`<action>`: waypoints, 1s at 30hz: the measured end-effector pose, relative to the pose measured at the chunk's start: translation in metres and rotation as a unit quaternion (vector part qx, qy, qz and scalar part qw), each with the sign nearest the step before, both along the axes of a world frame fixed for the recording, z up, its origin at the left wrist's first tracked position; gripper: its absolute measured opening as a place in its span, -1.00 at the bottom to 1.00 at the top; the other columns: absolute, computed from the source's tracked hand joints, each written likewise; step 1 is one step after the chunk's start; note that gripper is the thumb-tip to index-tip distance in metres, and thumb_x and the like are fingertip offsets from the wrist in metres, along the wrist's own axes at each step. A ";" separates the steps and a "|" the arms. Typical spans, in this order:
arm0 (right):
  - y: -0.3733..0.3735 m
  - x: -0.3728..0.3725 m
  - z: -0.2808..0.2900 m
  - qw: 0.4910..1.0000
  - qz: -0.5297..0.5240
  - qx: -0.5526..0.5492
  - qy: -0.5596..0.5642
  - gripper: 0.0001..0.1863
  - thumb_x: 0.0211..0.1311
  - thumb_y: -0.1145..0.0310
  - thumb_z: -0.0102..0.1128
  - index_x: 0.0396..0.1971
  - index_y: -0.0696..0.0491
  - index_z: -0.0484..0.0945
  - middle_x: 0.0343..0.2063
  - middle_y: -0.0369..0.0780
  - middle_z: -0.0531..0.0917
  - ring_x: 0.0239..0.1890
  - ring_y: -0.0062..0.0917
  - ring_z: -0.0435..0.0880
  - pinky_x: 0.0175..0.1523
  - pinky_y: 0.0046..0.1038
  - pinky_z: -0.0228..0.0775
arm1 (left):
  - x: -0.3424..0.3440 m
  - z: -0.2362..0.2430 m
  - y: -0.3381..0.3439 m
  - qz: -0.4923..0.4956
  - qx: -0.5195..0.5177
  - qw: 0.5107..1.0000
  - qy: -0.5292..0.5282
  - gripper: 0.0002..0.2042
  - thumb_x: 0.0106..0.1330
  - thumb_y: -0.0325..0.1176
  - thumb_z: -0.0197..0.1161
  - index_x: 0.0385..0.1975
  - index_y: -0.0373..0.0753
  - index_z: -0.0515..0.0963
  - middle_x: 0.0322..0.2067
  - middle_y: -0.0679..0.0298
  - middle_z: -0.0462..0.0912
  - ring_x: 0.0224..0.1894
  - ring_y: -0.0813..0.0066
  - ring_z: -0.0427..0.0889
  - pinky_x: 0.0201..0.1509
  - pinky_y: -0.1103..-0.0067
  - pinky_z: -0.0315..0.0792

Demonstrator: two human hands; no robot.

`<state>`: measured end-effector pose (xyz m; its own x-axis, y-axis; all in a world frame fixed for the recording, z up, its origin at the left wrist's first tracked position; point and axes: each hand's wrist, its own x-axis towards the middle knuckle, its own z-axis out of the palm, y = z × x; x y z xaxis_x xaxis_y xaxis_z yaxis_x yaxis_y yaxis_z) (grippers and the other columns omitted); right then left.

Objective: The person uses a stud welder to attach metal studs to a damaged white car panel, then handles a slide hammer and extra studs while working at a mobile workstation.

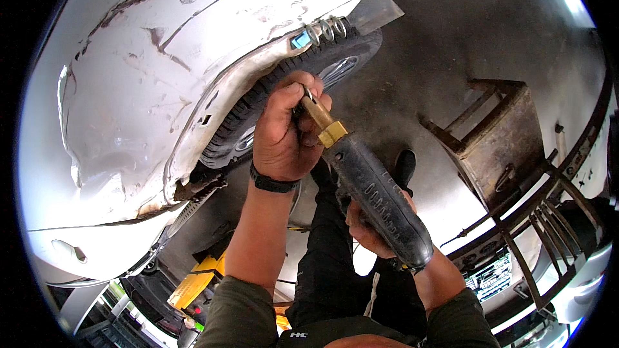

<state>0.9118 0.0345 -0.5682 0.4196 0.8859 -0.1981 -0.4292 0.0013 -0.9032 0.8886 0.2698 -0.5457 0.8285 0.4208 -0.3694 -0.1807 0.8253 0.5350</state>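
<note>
My right hand is wrapped round the handle of a black spot-welding gun, whose brass tip points up and left. At that tip my left hand is closed, with a small metal ring showing between thumb and fingers; part of it is hidden. Beyond my hands is a dented, scraped white car fender. On its wheel-arch edge several metal rings stand in a row beside a light-blue piece.
A tyre sits under the arch, just beyond my left hand. To the right stands a rusty metal stand, with a bent metal frame nearer me. A yellow object is at the lower left. My shoe rests on the floor.
</note>
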 end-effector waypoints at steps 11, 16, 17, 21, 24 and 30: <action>0.033 0.018 0.013 0.997 -0.036 -0.049 0.042 -0.47 0.04 0.43 0.53 0.02 0.12 0.48 -0.31 -0.25 0.72 -0.30 -0.58 0.74 -0.17 -0.48 0.57 | 0.003 0.008 -0.004 0.023 0.598 0.762 0.248 -0.73 0.47 -0.46 0.09 0.11 -0.24 0.56 -0.39 0.49 0.44 -0.43 0.76 0.32 -0.39 0.80 0.27; 0.044 0.024 0.010 0.993 -0.063 -0.006 -0.098 -0.44 0.04 0.46 0.53 0.05 0.16 0.47 -0.29 -0.24 0.73 -0.29 -0.55 0.75 -0.18 -0.45 0.59 | 0.017 0.031 0.004 0.034 0.210 0.944 0.253 -0.69 0.38 -0.58 0.14 0.10 -0.27 0.55 -0.31 0.44 0.51 -0.39 0.71 0.39 -0.32 0.76 0.36; 0.046 0.023 0.011 0.993 -0.063 -0.005 -0.099 -0.44 0.04 0.46 0.53 0.05 0.16 0.47 -0.29 -0.24 0.73 -0.29 -0.55 0.75 -0.18 -0.45 0.59 | 0.018 0.032 0.005 0.027 0.221 0.940 0.258 -0.70 0.39 -0.58 0.14 0.10 -0.26 0.55 -0.30 0.43 0.52 -0.39 0.71 0.39 -0.32 0.75 0.36; 0.051 0.027 0.014 0.990 -0.071 -0.038 -0.118 -0.46 0.07 0.43 0.52 0.05 0.17 0.48 -0.29 -0.21 0.72 -0.30 -0.52 0.76 -0.18 -0.46 0.59 | 0.021 0.036 0.008 0.074 0.075 0.971 0.217 -0.74 0.43 -0.52 0.11 0.07 -0.24 0.57 -0.26 0.42 0.56 -0.37 0.69 0.44 -0.31 0.73 0.39; 0.051 0.026 0.012 0.984 -0.071 -0.037 -0.158 -0.46 0.07 0.43 0.53 0.04 0.17 0.48 -0.29 -0.20 0.73 -0.30 -0.51 0.76 -0.17 -0.46 0.60 | 0.018 0.030 0.004 0.074 0.129 0.966 0.212 -0.76 0.46 -0.46 0.11 0.06 -0.22 0.57 -0.25 0.41 0.57 -0.36 0.67 0.46 -0.30 0.72 0.40; 0.052 0.029 0.012 0.984 -0.077 0.006 -0.160 -0.43 0.03 0.44 0.57 0.04 0.17 0.49 -0.28 -0.21 0.74 -0.28 -0.52 0.76 -0.15 -0.47 0.61 | 0.021 0.020 -0.004 0.064 0.485 0.833 0.260 -0.76 0.52 -0.29 0.09 0.05 -0.19 0.59 -0.30 0.40 0.55 -0.38 0.71 0.44 -0.36 0.74 0.36</action>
